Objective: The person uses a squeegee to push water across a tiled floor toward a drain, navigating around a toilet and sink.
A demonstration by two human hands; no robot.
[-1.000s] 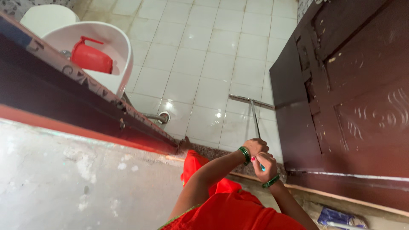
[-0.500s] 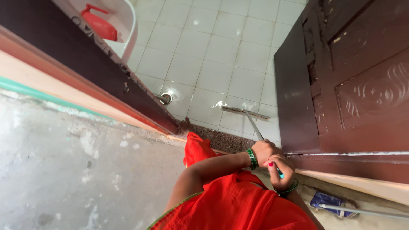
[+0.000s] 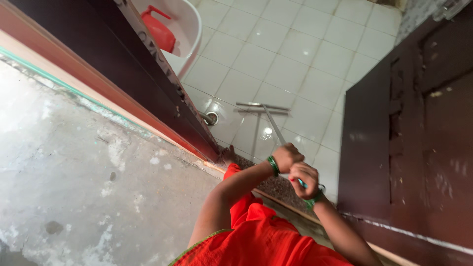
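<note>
While both fists wrap the floor wiper's handle [image 3: 276, 129], left hand [image 3: 287, 157] above right hand [image 3: 304, 180], its blade [image 3: 261, 106] lies on wet tiles beyond the door threshold [image 3: 266, 180]; even pressure keeps it flat.

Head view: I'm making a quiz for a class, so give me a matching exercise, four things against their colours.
Things:
1. jug
2. bangles
3. door
4. floor tiles

Colours:
A. white
B. dark brown
C. red
D. green

Pairs: 1-C, 2-D, 3-B, 4-A. Both the left hand and the right hand grip the floor wiper.
</note>
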